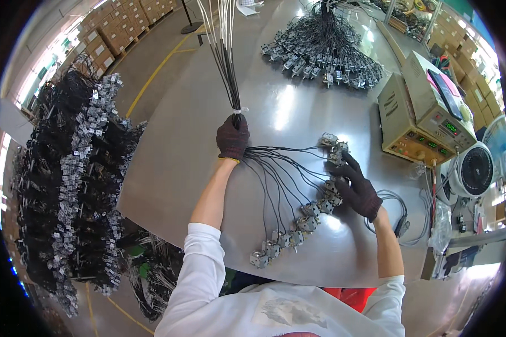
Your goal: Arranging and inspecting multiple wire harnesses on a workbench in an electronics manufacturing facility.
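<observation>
Both hands wear dark knit gloves. My left hand [233, 139] is closed around a bundle of black cables [226, 73] in the middle of the metal table. Above the fist a white tie [239, 111] binds the bundle, and pale wire ends stretch toward the far edge. From under the fist the cables fan out rightward to several small silvery metal motors or switch-like parts [307, 223], lying in a curved row. My right hand [354, 188] rests over the upper part of that row, fingers spread and touching or just above the parts.
A large heap of similar cabled parts [329, 67] lies at the table's far side. Stacked bench instruments [421, 118] with green displays stand at right, beside a small fan [477, 168] and a grey cable loop [396, 208]. Hanging cabled bundles [73, 168] crowd the left.
</observation>
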A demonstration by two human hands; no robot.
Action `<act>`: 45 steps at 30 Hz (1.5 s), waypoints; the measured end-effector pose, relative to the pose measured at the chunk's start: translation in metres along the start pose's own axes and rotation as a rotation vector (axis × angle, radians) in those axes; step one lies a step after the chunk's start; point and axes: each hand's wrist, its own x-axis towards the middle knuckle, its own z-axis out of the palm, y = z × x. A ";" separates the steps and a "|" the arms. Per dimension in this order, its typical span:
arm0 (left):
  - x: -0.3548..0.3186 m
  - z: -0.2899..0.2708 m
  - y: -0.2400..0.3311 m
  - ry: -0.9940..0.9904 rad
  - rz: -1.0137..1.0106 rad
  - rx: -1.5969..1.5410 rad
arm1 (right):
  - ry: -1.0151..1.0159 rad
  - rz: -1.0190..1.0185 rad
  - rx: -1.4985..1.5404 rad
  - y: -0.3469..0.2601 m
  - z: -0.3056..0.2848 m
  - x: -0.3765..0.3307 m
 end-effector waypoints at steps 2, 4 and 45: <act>0.000 -0.003 0.004 -0.039 -0.045 -0.009 | 0.003 0.015 -0.147 0.005 -0.001 0.004; -0.001 -0.005 0.008 -0.030 -0.033 0.010 | 0.041 0.026 -0.264 0.010 0.001 0.008; 0.001 0.006 -0.006 -0.049 -0.079 -0.010 | -0.333 -0.376 -0.576 0.024 -0.014 0.042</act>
